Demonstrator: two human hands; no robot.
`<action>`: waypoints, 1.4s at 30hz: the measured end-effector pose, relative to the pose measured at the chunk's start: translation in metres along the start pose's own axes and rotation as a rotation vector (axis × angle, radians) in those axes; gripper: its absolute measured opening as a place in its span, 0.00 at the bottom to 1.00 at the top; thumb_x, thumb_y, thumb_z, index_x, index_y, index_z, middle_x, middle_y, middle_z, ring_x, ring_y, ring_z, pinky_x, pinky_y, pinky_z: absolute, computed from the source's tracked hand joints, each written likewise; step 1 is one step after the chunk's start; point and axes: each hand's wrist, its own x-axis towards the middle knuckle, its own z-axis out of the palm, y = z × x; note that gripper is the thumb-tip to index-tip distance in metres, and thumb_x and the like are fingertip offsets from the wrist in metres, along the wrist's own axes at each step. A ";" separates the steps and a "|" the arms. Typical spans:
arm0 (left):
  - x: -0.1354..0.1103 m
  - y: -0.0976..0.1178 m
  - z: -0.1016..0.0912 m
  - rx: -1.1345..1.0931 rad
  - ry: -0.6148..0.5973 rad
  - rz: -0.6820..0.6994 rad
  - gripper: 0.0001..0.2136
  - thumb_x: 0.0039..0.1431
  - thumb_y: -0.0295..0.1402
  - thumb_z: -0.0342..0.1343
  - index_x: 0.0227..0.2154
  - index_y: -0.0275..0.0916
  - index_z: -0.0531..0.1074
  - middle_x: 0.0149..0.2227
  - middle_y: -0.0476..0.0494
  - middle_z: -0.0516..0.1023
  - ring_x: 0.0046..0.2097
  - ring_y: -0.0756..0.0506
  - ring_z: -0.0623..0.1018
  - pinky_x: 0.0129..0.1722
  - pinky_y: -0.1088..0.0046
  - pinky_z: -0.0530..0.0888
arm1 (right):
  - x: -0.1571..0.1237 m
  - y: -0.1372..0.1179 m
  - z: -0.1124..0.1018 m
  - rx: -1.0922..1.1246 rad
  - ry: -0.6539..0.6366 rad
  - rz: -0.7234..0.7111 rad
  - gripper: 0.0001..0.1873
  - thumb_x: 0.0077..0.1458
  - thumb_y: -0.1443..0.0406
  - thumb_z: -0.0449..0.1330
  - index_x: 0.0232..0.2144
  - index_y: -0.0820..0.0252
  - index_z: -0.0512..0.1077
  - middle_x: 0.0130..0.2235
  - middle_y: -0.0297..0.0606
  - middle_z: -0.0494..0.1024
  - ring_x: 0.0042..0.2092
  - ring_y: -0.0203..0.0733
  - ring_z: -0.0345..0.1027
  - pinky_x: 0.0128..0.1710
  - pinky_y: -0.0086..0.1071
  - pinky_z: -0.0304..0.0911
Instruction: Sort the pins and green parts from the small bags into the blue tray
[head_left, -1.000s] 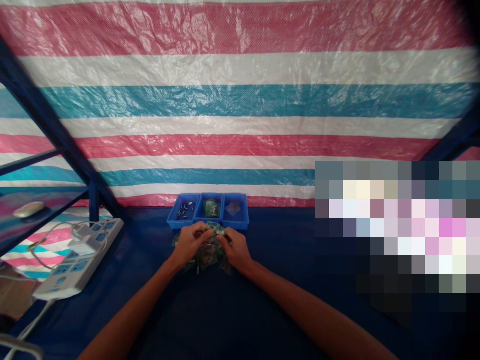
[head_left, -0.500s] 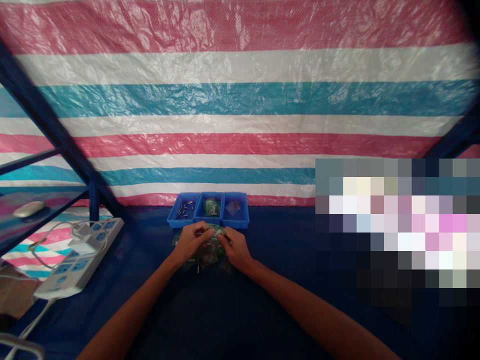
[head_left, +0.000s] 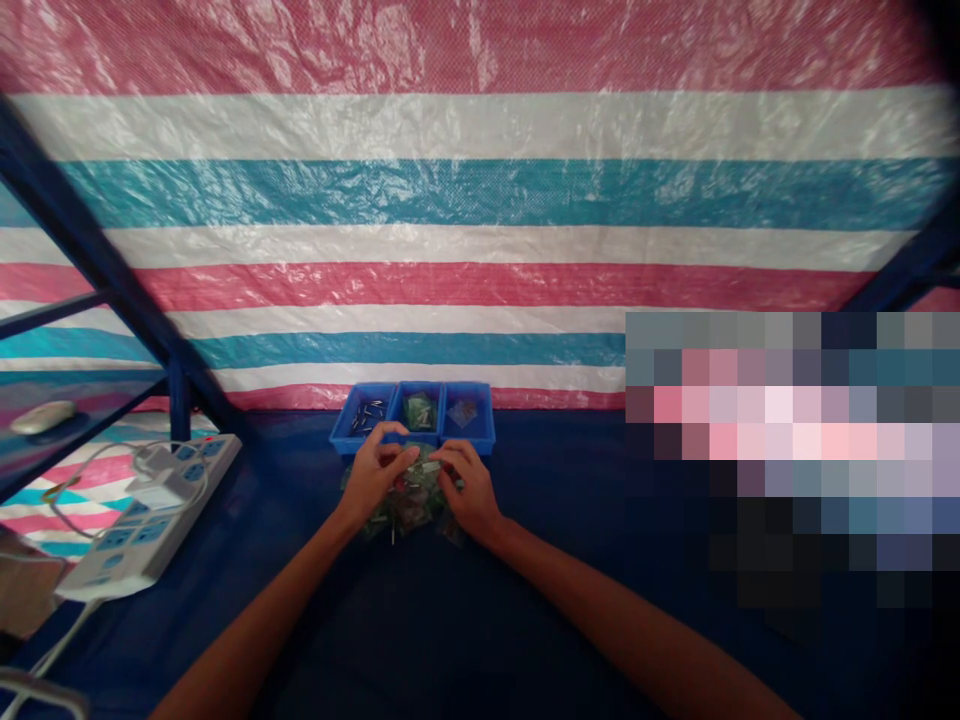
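Note:
Small clear-green plastic bags [head_left: 415, 508] lie in a loose pile on the dark blue table, and some seem to hold small parts too blurred to name. Over the pile's left side is my left hand [head_left: 377, 472], thumb and index finger apart in a curve, gripping nothing that I can see. My right hand [head_left: 470, 487] hovers at the pile's right side, fingers bent and parted from the thumb. Between the two hands lies a small shiny bag [head_left: 429, 466]. A thin pale pin-like piece [head_left: 393, 535] pokes out at the pile's near edge.
Behind the pile stand three joined blue bins: the left bin [head_left: 346, 440] with metal pins, the middle with a green bag, the right with a small clear bag. A white power strip [head_left: 120, 568] with cables lies at left. Striped sheeting [head_left: 480, 190] hangs behind; the right side is pixelated.
Both hands' fingers have opened and drawn apart over the bags, where they were pinched close together before. The view has shifted slightly.

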 end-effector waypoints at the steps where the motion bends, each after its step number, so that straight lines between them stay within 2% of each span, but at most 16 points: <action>1: 0.000 0.000 0.000 0.016 0.013 0.008 0.16 0.53 0.42 0.58 0.41 0.39 0.64 0.19 0.58 0.63 0.18 0.54 0.66 0.18 0.81 0.64 | 0.000 0.000 0.000 -0.002 0.000 0.001 0.12 0.58 0.68 0.52 0.42 0.57 0.72 0.44 0.42 0.68 0.35 0.37 0.66 0.35 0.30 0.64; 3: -0.001 0.000 -0.001 0.068 0.031 0.037 0.14 0.56 0.43 0.55 0.37 0.36 0.68 0.21 0.54 0.67 0.21 0.53 0.68 0.21 0.79 0.65 | 0.000 -0.001 0.000 -0.001 0.004 0.005 0.10 0.57 0.68 0.53 0.40 0.57 0.72 0.43 0.41 0.68 0.34 0.37 0.65 0.34 0.29 0.64; 6: -0.004 0.002 -0.004 0.169 0.017 0.119 0.18 0.61 0.44 0.47 0.34 0.34 0.73 0.24 0.48 0.70 0.25 0.50 0.70 0.27 0.76 0.67 | 0.001 -0.002 -0.001 0.006 0.012 0.012 0.08 0.57 0.67 0.55 0.38 0.58 0.72 0.40 0.40 0.70 0.36 0.38 0.66 0.34 0.30 0.64; 11: -0.006 0.009 -0.004 0.454 0.024 0.305 0.13 0.55 0.42 0.56 0.34 0.37 0.76 0.35 0.43 0.73 0.37 0.45 0.72 0.36 0.72 0.69 | 0.004 -0.006 -0.001 0.030 0.059 0.026 0.07 0.59 0.65 0.54 0.32 0.59 0.71 0.34 0.38 0.71 0.36 0.39 0.66 0.35 0.30 0.62; 13: -0.006 0.010 -0.004 0.490 0.036 0.341 0.10 0.56 0.40 0.56 0.32 0.38 0.76 0.38 0.42 0.73 0.41 0.44 0.73 0.41 0.71 0.69 | 0.004 -0.006 -0.001 0.022 0.059 0.034 0.08 0.60 0.64 0.54 0.30 0.59 0.70 0.32 0.37 0.71 0.34 0.38 0.65 0.34 0.30 0.61; 17: -0.005 0.005 -0.003 0.468 0.029 0.292 0.09 0.57 0.38 0.56 0.33 0.38 0.74 0.34 0.45 0.77 0.38 0.45 0.75 0.42 0.71 0.69 | 0.005 -0.005 -0.001 -0.003 0.048 0.036 0.09 0.59 0.63 0.55 0.28 0.59 0.69 0.29 0.35 0.70 0.31 0.37 0.64 0.32 0.29 0.60; 22: -0.005 -0.002 -0.003 0.471 0.023 0.257 0.11 0.55 0.40 0.58 0.35 0.38 0.74 0.35 0.45 0.78 0.38 0.45 0.76 0.42 0.70 0.70 | 0.004 -0.005 -0.001 -0.012 0.031 0.020 0.08 0.59 0.64 0.55 0.31 0.59 0.71 0.29 0.36 0.71 0.31 0.37 0.64 0.32 0.30 0.60; 24: -0.004 -0.002 -0.003 0.462 0.046 0.253 0.10 0.55 0.40 0.58 0.34 0.38 0.74 0.34 0.45 0.78 0.38 0.44 0.76 0.42 0.70 0.70 | 0.003 -0.006 -0.002 -0.016 0.020 0.002 0.07 0.59 0.63 0.55 0.33 0.59 0.72 0.30 0.36 0.71 0.31 0.38 0.64 0.33 0.30 0.61; 26: -0.004 -0.002 -0.002 0.412 0.072 0.237 0.10 0.54 0.39 0.58 0.33 0.38 0.73 0.34 0.45 0.77 0.37 0.45 0.76 0.41 0.70 0.71 | 0.002 -0.006 -0.002 0.002 0.014 -0.005 0.09 0.59 0.64 0.54 0.41 0.59 0.71 0.32 0.37 0.71 0.32 0.38 0.65 0.33 0.31 0.63; 28: -0.004 -0.001 -0.001 0.291 0.081 0.181 0.12 0.53 0.39 0.59 0.37 0.38 0.71 0.32 0.46 0.76 0.33 0.47 0.75 0.35 0.73 0.71 | 0.000 -0.006 -0.003 0.036 0.019 -0.005 0.16 0.59 0.66 0.51 0.49 0.58 0.67 0.35 0.39 0.71 0.35 0.39 0.66 0.34 0.30 0.64; 30: -0.004 0.000 0.000 0.140 0.074 0.093 0.15 0.53 0.40 0.59 0.41 0.39 0.68 0.26 0.51 0.73 0.25 0.50 0.72 0.25 0.77 0.69 | -0.001 -0.004 -0.003 0.048 0.034 -0.010 0.20 0.59 0.69 0.49 0.53 0.57 0.64 0.40 0.41 0.70 0.38 0.40 0.67 0.35 0.31 0.66; 32: -0.003 0.000 0.001 0.042 0.050 0.022 0.15 0.53 0.41 0.59 0.40 0.39 0.66 0.21 0.56 0.67 0.20 0.53 0.67 0.19 0.80 0.64 | -0.001 -0.002 -0.002 0.022 0.043 -0.017 0.19 0.58 0.69 0.49 0.52 0.56 0.66 0.43 0.43 0.69 0.39 0.40 0.67 0.36 0.31 0.66; 34: -0.001 -0.001 0.001 0.023 0.035 0.000 0.14 0.52 0.42 0.59 0.35 0.38 0.68 0.20 0.55 0.66 0.20 0.53 0.66 0.18 0.81 0.64 | -0.002 -0.001 0.000 -0.005 0.041 -0.019 0.15 0.58 0.68 0.52 0.47 0.56 0.70 0.46 0.44 0.67 0.38 0.39 0.66 0.36 0.32 0.67; 38: 0.001 -0.005 -0.001 0.130 0.042 0.023 0.16 0.55 0.45 0.55 0.30 0.35 0.73 0.25 0.49 0.72 0.26 0.50 0.70 0.23 0.78 0.66 | 0.000 -0.002 0.001 -0.015 0.097 0.001 0.07 0.57 0.66 0.55 0.36 0.58 0.73 0.47 0.45 0.66 0.43 0.42 0.66 0.37 0.32 0.67; 42: 0.000 -0.004 -0.004 0.155 0.001 0.065 0.22 0.60 0.49 0.46 0.33 0.35 0.76 0.31 0.43 0.76 0.33 0.46 0.73 0.33 0.73 0.70 | 0.001 -0.004 -0.001 0.017 0.075 0.003 0.07 0.59 0.67 0.51 0.35 0.59 0.70 0.45 0.43 0.72 0.45 0.41 0.68 0.42 0.33 0.65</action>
